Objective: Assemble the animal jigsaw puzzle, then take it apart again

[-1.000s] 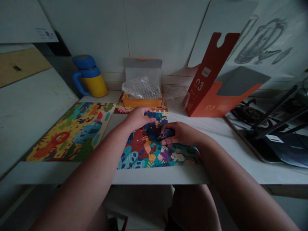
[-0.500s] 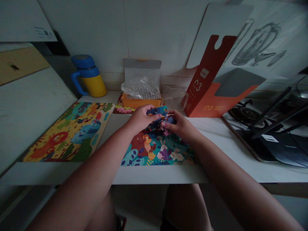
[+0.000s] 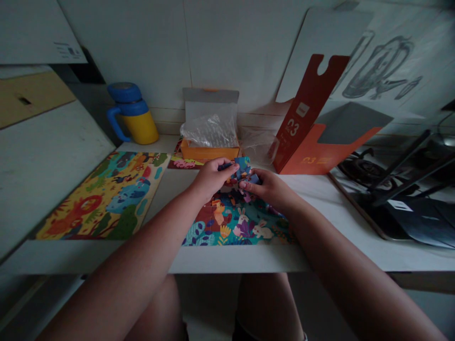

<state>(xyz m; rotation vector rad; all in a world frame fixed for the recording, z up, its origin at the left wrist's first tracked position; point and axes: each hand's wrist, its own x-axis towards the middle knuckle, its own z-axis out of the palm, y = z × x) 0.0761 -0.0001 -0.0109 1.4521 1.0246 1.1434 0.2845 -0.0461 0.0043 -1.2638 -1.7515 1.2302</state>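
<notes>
A teal jigsaw puzzle (image 3: 231,234) with rabbits and a fox-like animal lies on the white counter in front of me. Over its far part my left hand (image 3: 213,177) is closed on dark blue puzzle pieces, pinched between thumb and fingers. My right hand (image 3: 266,187) grips more puzzle pieces (image 3: 255,178) just beside it, thumb on top. A light blue piece (image 3: 242,164) stands up between the two hands. How many pieces each hand has is hidden by the fingers.
A yellow animal puzzle (image 3: 113,199) lies at left, with a blue and yellow mug (image 3: 137,121) behind it. An open orange box (image 3: 209,152) holding clear plastic wrap (image 3: 209,130) stands at the back. A tall orange carton (image 3: 313,147) and a gas stove (image 3: 366,170) are at right.
The pieces in my left hand have turned, and the light blue one now shows further right. My left fingers have shifted slightly; my right hand keeps its grip.
</notes>
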